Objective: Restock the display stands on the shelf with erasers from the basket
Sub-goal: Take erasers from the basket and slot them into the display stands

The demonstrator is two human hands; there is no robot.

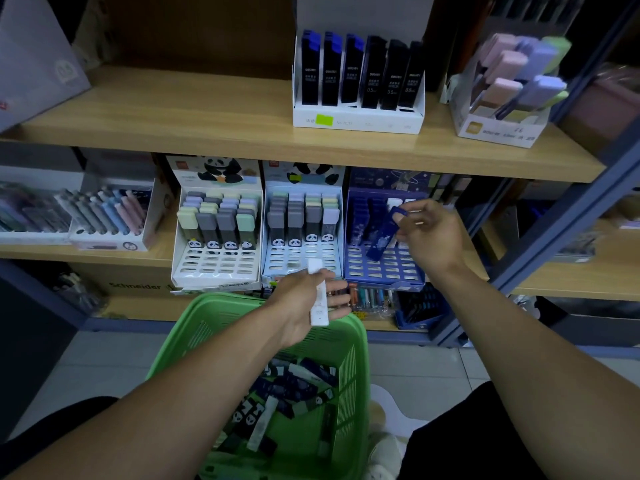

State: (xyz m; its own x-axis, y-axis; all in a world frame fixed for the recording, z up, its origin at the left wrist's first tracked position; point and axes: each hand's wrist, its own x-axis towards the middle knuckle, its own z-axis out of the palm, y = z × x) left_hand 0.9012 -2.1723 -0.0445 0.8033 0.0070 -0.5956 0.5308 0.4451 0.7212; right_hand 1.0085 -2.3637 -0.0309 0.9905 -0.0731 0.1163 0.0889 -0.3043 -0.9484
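Shelf (242, 109), blue eraser (382, 233) between fingers (403, 216) (right)

We're in a stationery shop: wooden shelves (207, 109) carry cardboard display stands (358, 116) stocked with pencil leads, erasers, pens, price sticker (324, 120).

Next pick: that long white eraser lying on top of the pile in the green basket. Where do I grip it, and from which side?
Pinch the white eraser across its narrow width near the upper end, coming straight down from above. It lies flat and slanted on the pile in the basket, its long sides exposed; its lower end looks tucked among dark erasers, so the upper end probably lifts more easily.
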